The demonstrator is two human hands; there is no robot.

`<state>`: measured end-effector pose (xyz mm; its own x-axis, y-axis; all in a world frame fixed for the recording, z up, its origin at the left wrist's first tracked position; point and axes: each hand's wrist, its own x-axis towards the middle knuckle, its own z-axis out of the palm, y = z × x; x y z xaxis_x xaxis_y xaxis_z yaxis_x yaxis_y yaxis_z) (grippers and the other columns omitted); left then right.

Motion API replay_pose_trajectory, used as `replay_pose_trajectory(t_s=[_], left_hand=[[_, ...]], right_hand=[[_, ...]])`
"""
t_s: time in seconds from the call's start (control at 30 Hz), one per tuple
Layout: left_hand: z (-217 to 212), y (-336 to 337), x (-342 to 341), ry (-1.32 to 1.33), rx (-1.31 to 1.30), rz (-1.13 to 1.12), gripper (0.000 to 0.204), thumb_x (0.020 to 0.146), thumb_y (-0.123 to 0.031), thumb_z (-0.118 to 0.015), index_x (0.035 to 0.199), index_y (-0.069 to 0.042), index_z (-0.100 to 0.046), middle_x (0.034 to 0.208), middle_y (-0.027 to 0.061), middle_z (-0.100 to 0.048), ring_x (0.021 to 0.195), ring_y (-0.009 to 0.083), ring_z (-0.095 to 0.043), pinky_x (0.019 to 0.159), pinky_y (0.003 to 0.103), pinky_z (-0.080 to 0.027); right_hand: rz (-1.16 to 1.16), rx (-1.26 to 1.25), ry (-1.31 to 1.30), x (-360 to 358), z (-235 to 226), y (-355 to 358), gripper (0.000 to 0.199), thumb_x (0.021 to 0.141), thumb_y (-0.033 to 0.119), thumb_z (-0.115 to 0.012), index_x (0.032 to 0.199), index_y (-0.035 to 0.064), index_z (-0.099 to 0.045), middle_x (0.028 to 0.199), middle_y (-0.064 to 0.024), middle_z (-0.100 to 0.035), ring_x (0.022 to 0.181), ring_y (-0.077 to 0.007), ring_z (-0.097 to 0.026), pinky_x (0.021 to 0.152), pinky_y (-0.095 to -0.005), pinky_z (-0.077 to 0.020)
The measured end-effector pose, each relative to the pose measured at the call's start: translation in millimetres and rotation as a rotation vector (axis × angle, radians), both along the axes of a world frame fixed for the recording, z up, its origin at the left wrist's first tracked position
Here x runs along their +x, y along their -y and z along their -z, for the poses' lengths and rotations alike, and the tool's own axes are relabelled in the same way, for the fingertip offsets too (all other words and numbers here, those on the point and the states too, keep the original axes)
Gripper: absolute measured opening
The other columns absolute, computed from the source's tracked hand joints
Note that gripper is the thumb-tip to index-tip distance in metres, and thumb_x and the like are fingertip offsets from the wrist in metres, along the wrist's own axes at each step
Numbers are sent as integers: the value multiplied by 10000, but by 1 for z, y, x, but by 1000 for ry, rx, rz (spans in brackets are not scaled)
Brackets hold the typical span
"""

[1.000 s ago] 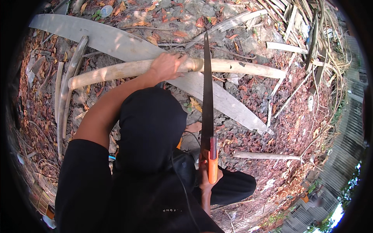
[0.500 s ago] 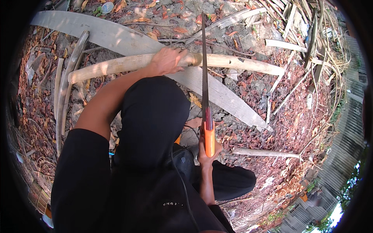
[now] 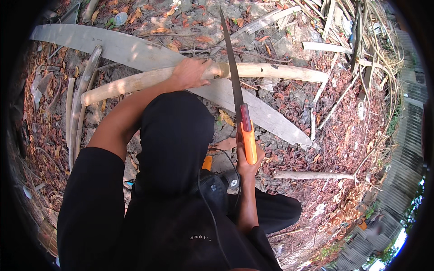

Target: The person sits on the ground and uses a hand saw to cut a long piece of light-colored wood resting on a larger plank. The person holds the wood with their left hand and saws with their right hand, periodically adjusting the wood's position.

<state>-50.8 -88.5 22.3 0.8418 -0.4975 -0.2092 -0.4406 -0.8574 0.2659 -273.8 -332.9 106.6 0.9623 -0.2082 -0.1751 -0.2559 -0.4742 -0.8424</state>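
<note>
A pale bamboo pole (image 3: 271,71) lies across the leaf-strewn ground (image 3: 325,149), running from the left side toward the upper right, propped on a broad grey plank (image 3: 135,47) that slants beneath it from the upper left down to the right. The left hand (image 3: 192,73) presses on the pole near its middle, fingers wrapped over the top of it in a firm clasp. Just to the right of that hand, the long dark blade of a hand saw (image 3: 235,86) crosses the pole, its tip pointing toward the top edge of the view. The right hand (image 3: 247,158) is clenched around the saw's orange handle, lower down and nearer the body, with the thumb side up. The person crouches in black clothing, one knee raised between the two arms. Split bamboo strips (image 3: 74,113) lie at the left side of the ground, and a shorter stick (image 3: 312,175) rests to the right of the saw hand. More loose slats (image 3: 325,46) and dry stalks pile up at the upper right, near a corrugated fence (image 3: 407,149).
</note>
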Motion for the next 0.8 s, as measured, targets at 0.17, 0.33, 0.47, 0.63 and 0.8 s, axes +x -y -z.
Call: replay_pose_trajectory(t_s=[0.17, 0.33, 0.47, 0.63, 0.8], left_hand=[[20, 2, -6, 122, -55, 9, 737, 786, -525, -719, 1285, -28, -505, 1115, 157, -648, 1024, 321, -643, 834, 415, -535], [1, 8, -1, 9, 4, 0, 743, 792, -511, -726, 1304, -29, -486, 1059, 137, -654, 1017, 306, -648, 816, 421, -539], [26, -9, -9, 202, -128, 14, 704, 799, -505, -725, 1277, -41, -496, 1073, 157, -656, 989, 320, -656, 798, 439, -536], [-3, 9, 13, -62, 17, 22, 760, 742, -545, -757, 1264, -43, -527, 1014, 178, -675, 961, 347, -665, 789, 454, -526], [-6, 6, 28, -113, 41, 51, 828, 687, -595, -774, 1283, -66, -547, 920, 170, -693, 918, 372, -671, 779, 466, -522]], right_hand=[[-32, -117, 31, -105, -21, 7, 419, 757, 40, -613, 1169, 16, -683, 729, -134, -661, 605, -185, -649, 646, -304, -508], [-51, -92, 130, -19, 5, -27, 129, 780, 57, -639, 715, -34, -576, 548, -117, -509, 452, -175, -491, 480, -325, -390], [-2, 54, 37, -3, -17, -12, 170, 809, 87, -665, 737, -50, -593, 560, -18, -517, 504, -104, -463, 496, -298, -396], [143, 178, -4, -75, -53, 20, 246, 839, 140, -723, 959, -59, -642, 785, -36, -643, 657, -91, -564, 632, -243, -468], [205, 311, 40, -77, -63, 18, 367, 853, 255, -753, 1017, -52, -637, 777, -43, -638, 680, -116, -587, 657, -251, -472]])
